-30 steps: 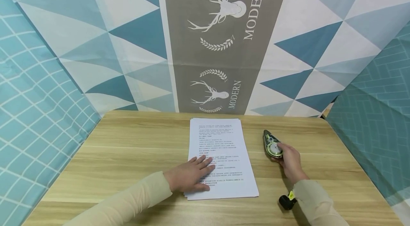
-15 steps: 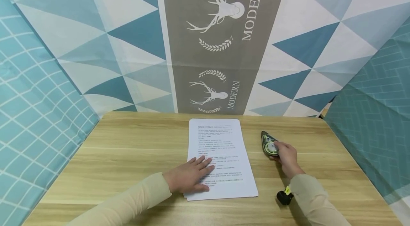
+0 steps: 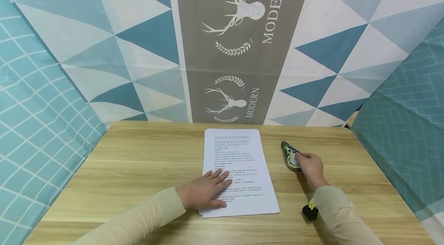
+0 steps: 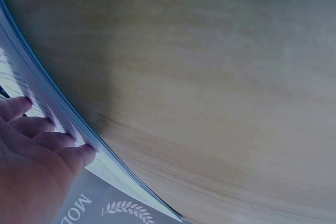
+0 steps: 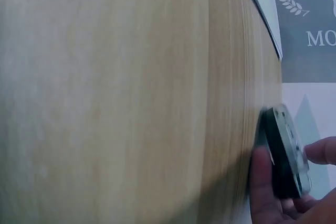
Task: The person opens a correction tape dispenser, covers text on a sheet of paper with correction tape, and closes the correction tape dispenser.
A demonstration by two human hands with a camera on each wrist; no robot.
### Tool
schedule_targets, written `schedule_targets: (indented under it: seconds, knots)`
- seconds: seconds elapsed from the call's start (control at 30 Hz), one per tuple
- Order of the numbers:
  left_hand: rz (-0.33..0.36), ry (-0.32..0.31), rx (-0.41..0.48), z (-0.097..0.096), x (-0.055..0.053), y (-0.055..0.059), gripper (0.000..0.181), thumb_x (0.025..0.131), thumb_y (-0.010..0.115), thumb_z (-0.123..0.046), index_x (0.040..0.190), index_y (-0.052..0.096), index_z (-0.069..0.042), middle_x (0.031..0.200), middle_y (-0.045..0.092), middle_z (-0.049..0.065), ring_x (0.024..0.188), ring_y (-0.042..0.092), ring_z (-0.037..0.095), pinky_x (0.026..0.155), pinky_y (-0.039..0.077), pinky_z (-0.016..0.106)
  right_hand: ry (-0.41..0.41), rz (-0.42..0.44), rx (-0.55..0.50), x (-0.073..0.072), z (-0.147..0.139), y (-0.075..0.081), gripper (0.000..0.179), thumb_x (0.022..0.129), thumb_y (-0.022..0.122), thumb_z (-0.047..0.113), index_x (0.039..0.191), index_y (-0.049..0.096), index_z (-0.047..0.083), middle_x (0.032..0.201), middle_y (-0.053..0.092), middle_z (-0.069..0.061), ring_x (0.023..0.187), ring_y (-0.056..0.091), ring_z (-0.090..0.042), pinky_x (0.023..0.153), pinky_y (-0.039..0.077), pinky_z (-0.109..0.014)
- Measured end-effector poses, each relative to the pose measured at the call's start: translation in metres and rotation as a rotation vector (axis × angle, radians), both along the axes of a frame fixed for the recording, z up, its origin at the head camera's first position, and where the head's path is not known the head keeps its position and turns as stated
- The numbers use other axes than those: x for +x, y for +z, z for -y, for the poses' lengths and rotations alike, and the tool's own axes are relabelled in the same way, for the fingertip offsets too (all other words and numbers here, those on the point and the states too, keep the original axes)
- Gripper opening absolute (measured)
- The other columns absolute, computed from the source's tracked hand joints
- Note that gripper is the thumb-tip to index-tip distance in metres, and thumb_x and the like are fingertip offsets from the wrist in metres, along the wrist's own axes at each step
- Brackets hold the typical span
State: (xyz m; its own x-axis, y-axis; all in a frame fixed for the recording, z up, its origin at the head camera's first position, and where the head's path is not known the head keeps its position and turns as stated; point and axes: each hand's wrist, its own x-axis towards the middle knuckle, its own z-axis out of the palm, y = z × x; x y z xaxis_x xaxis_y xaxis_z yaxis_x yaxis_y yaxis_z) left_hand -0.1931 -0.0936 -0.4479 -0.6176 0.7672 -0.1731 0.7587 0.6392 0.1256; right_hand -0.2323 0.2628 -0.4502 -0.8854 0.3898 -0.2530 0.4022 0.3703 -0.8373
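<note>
A stack of white printed sheets (image 3: 239, 152) lies on the wooden table in the head view. My left hand (image 3: 204, 190) rests palm down on its lower left part, fingers spread and straight. In the left wrist view the fingertips (image 4: 86, 153) lie close to the stack's long edge. To the right of the papers, my right hand (image 3: 311, 168) pinches a black and green correction tape dispenser (image 3: 290, 155), its narrow tip pointing away from me. The right wrist view has the dispenser (image 5: 283, 148) between the thumb (image 5: 321, 150) and the fingers, tilted close over the table.
The wooden table (image 3: 149, 160) ends at a patterned backdrop (image 3: 229, 56) with deer heads and triangles. Blue tiled sheets (image 3: 41, 98) hang at the left and right. A small black wrist camera (image 3: 310, 213) sits under the right sleeve.
My right hand has shifted slightly left with the correction tape dispenser, a little nearer the papers. The left hand and the stack have stayed in place.
</note>
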Motion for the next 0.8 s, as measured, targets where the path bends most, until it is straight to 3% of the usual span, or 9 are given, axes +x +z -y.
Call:
schedule_targets:
  seconds: [0.1,0.23,0.4,0.8]
  knots:
    - [-0.002,0.0,0.001,-0.0001,-0.0007,-0.0007,0.069,0.092,0.042,-0.058,0.146,0.033,-0.017,0.154,0.028,0.008,0.142,0.025,0.03,0.114,0.028,0.045,0.024,0.028,0.105,0.0018,-0.0007,0.0028,0.059,0.093,0.048,0.037,0.129,0.048,-0.01,0.123,0.051,-0.028,0.103,0.053,-0.028,0.069,0.049,-0.024]
    - [-0.008,-0.003,-0.003,-0.0002,-0.0007,-0.0004,0.069,0.092,0.042,-0.058,0.146,0.033,-0.016,0.154,0.028,0.008,0.142,0.026,0.03,0.114,0.028,0.045,0.056,0.055,0.148,0.0034,-0.0021,0.0035,0.06,0.095,0.045,0.038,0.13,0.046,-0.01,0.125,0.05,-0.028,0.107,0.05,-0.032,0.078,0.046,-0.032]
    - [-0.003,-0.001,-0.005,-0.0001,-0.0001,0.0011,0.069,0.092,0.043,-0.058,0.146,0.034,-0.017,0.154,0.029,0.008,0.142,0.026,0.029,0.114,0.028,0.045,0.065,0.086,0.157,0.003,-0.0022,0.0025,0.06,0.096,0.041,0.037,0.133,0.043,-0.01,0.127,0.047,-0.029,0.109,0.047,-0.033,0.083,0.045,-0.039]
    - [0.003,0.0,-0.004,0.0002,-0.0006,0.0006,0.069,0.092,0.042,-0.058,0.146,0.033,-0.017,0.154,0.028,0.007,0.142,0.025,0.029,0.114,0.028,0.045,0.059,0.064,0.195,0.0015,-0.0018,-0.0006,0.054,0.098,0.04,0.033,0.133,0.042,-0.009,0.128,0.045,-0.031,0.11,0.048,-0.035,0.083,0.045,-0.041]
